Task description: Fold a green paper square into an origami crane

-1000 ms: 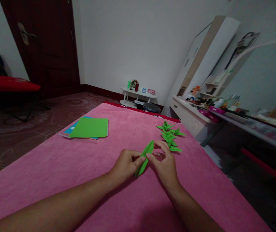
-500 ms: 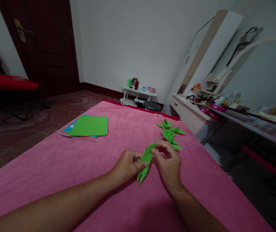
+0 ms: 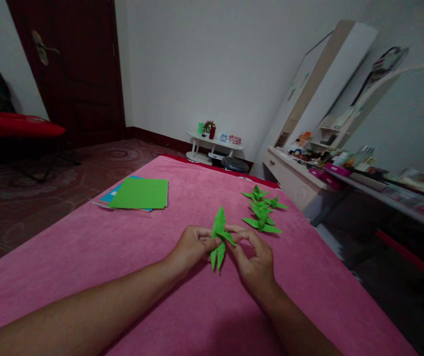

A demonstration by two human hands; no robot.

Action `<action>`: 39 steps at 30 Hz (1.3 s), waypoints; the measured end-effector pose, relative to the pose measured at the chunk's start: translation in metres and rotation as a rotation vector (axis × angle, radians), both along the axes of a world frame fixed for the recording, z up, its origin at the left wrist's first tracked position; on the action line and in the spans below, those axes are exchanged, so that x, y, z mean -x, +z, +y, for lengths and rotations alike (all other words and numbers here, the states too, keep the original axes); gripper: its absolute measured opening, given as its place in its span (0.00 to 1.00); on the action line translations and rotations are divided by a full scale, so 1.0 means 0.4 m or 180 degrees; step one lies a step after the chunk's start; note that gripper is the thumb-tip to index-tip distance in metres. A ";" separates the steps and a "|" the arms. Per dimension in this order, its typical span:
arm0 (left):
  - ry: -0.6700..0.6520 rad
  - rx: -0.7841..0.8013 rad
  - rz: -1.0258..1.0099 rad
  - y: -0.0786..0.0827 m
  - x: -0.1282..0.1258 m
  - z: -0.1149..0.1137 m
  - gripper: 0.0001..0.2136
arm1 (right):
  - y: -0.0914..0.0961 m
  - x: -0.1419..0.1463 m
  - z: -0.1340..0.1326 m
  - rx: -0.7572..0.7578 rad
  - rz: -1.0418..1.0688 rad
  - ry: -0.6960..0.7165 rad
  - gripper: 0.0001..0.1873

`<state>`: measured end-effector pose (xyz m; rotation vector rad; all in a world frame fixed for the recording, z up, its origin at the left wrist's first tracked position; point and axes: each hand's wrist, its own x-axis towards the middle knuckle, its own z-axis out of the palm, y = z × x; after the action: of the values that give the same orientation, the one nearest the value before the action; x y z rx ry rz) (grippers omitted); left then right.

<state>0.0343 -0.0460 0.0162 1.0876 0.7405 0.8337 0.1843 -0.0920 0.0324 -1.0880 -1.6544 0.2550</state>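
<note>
Between my hands is a green origami piece [image 3: 218, 232], held above the pink cover. One pointed flap stands up, another folds down to the right, and two narrow points hang below. My left hand [image 3: 195, 245] pinches its left side, thumb in front. With thumb and fingers, my right hand [image 3: 252, 252] grips the flap on the right. Several folded green paper cranes [image 3: 262, 210] lie in a cluster beyond my right hand. A stack of coloured paper [image 3: 140, 193], green sheet on top and blue beneath, lies beyond my left hand.
The pink cover [image 3: 104, 257] spreads under everything. A cluttered dressing table [image 3: 297, 168] stands along the right. Past the far edge is a small white shelf table [image 3: 215, 142] holding small items. At the left are a red-covered chair [image 3: 15, 123] and a dark door [image 3: 74, 74].
The flap that my right hand grips has come down to the right, and another point now stands upright. My right hand has moved slightly down and left. The view has shifted a little.
</note>
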 end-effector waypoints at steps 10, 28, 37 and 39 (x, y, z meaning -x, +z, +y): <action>-0.0069 -0.0197 -0.0157 -0.003 -0.001 -0.002 0.13 | -0.011 -0.017 0.014 -0.0549 -0.0569 0.0264 0.14; -0.0037 0.0360 -0.0835 -0.001 -0.005 -0.013 0.10 | -0.020 -0.030 0.019 -0.0609 -0.1639 0.0370 0.16; -0.0084 0.0245 -0.0496 -0.009 -0.003 -0.017 0.14 | -0.025 -0.028 0.022 -0.0559 -0.1604 0.0504 0.14; -0.0016 0.0263 -0.0425 -0.009 -0.005 -0.014 0.14 | -0.026 -0.021 0.020 -0.0436 -0.1384 0.0523 0.15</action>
<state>0.0361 -0.0515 0.0127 0.9502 0.6542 0.8556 0.1927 -0.0840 0.0221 -0.9479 -2.1199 0.0062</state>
